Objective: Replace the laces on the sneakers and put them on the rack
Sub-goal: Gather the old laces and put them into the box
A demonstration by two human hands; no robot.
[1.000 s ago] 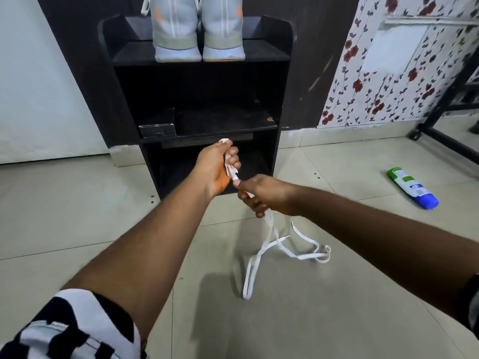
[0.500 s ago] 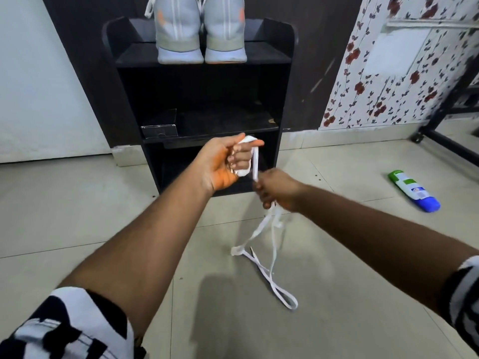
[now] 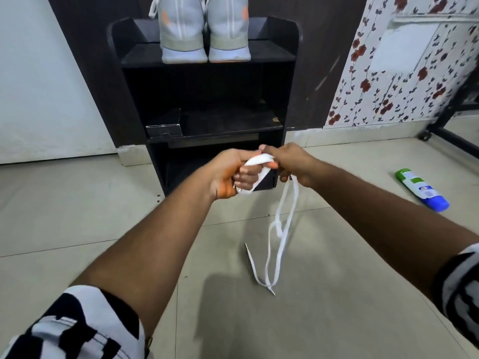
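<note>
Two grey sneakers (image 3: 204,35) stand side by side, heels toward me, on the top shelf of the black rack (image 3: 293,73). A white lace (image 3: 281,237) is wound around the fingers of my left hand (image 3: 230,174), which is closed on the coil in front of the rack's bottom shelf. Touching it from the right, my right hand (image 3: 287,161) pinches the same lace at the coil. The rest of the lace hangs down from my right hand, and its loose ends lie on the floor tiles.
A small black box (image 3: 164,125) sits on the left of the rack's middle shelf. A green, white and blue bottle (image 3: 421,190) lies on the floor at the right. A black frame on a wheel (image 3: 451,136) stands at the far right by the flowered wall.
My right hand has come up and over against my left hand, laying another turn of lace around the left fingers. The hanging length has shortened and its ends have slid along the floor.
</note>
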